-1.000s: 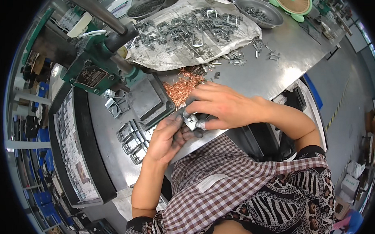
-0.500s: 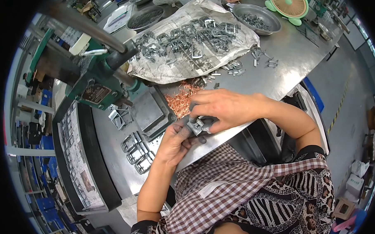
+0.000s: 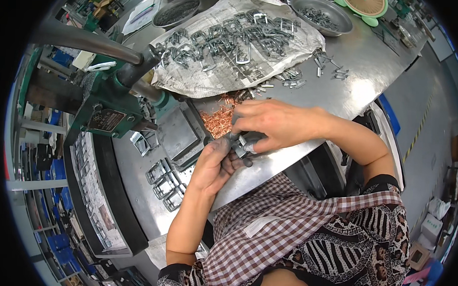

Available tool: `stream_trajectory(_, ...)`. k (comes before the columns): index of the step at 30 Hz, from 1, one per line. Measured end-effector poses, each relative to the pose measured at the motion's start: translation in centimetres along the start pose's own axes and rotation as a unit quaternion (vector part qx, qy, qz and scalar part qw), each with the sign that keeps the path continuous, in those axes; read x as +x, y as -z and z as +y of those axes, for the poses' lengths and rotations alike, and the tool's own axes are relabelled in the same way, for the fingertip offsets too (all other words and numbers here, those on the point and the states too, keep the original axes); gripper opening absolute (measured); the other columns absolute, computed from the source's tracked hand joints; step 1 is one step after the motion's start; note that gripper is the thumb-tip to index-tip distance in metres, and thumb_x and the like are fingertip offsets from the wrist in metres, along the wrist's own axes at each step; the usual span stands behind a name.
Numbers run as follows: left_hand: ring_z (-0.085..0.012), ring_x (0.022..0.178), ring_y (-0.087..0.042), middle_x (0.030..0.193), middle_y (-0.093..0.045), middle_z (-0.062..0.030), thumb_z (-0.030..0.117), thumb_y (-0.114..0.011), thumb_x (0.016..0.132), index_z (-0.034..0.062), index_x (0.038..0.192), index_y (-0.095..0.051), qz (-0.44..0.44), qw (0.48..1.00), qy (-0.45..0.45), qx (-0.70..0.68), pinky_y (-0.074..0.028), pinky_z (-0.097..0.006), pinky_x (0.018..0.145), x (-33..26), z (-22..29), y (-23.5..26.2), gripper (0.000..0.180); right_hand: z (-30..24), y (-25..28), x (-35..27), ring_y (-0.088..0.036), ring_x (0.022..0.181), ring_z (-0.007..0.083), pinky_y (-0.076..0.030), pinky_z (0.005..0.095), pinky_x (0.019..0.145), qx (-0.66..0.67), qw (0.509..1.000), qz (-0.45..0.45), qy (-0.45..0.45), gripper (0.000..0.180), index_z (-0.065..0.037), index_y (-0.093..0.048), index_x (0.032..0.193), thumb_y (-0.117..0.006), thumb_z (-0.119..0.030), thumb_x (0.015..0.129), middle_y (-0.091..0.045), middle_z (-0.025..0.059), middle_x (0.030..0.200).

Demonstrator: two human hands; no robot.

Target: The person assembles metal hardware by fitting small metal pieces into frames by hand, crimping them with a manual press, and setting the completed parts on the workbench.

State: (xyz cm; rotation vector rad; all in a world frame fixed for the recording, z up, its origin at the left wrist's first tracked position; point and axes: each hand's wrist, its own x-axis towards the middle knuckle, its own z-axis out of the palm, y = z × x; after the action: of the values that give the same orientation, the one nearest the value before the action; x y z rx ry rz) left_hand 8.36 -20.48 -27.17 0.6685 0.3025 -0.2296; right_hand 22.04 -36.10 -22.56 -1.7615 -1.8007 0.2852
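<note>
- The left hand (image 3: 215,162) and the right hand (image 3: 275,125) meet over the near edge of the steel table (image 3: 362,92), both closed on one small metal buckle (image 3: 245,143) held between them, just above the table and not resting on it.
- Left fingers (image 3: 234,161), dark with grime, pinch the buckle from below; the right fingers curl over its top, so most of the part is hidden (how the pieces sit inside the grip cannot be told).
- Just beyond the hands lies a heap of small copper pins (image 3: 219,117), beside the flat grey base plate (image 3: 176,133) of a green hand press (image 3: 109,113).
- Finished-looking buckle frames (image 3: 164,183) sit in a row toward the table's left near edge; a big pile of loose frames (image 3: 227,39) rests on newspaper (image 3: 190,83) at the far side, with a round metal dish of small parts (image 3: 322,14) behind it.
- Judgement: the work in hand looks like fitting pieces of the buckle together by feel. To do it well, keep the left pinch steady as the anchor, let the right fingertips do the aligning, and hold the part low over the table so a dropped piece lands near the pins, not on the checked apron (image 3: 282,220).
</note>
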Motion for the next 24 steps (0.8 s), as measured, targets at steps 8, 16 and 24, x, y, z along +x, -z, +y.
stream_trajectory(8, -0.0207, 0.08, -0.063, 0.094, -0.061, -0.0122, 0.01, -0.059, 0.083, -0.004, 0.11, -0.05, 0.03, 0.995, 0.003, 0.1, -0.053, -0.028, 0.064, -0.6, -0.5, -0.1, 0.032, -0.4, 1.1, 1.0, -0.049, 0.093, 0.0299, -0.043, 0.0381, 0.077, -0.012, 0.997, -0.051, 0.049, 0.038, 0.0, -0.054, 0.1, -0.065, -0.012, 0.065, -0.049, 0.0134, 0.093)
stream_trajectory(16, -0.0247, 0.077, -0.063, 0.09, -0.062, -0.0175, 0.0, -0.057, 0.08, -0.0032, 0.103, -0.05, 0.052, 0.992, -0.072, 0.088, -0.05, -0.03, 0.062, -2.3, 0.1, -0.3, 0.024, 11.4, 3.7, 4.6, -0.061, 0.072, 0.0322, -0.047, 0.0442, 0.063, -0.286, 0.884, 0.115, -0.352, 0.035, -0.001, -0.048, 0.105, -0.057, -0.022, 0.078, -0.062, 0.015, 0.075)
stream_trajectory(24, -0.0295, 0.089, -0.061, 0.102, -0.059, -0.0188, 0.004, -0.052, 0.084, -0.0046, 0.114, -0.045, 0.046, 0.99, -0.065, 0.114, -0.051, -0.034, 0.068, -3.2, 1.4, 0.9, 0.032, 9.3, 2.7, 2.9, -0.057, 0.087, 0.0307, -0.045, 0.0402, 0.074, -0.127, 0.967, 0.195, -0.103, 0.029, -0.005, -0.054, 0.103, -0.053, -0.006, 0.075, -0.057, 0.0152, 0.091)
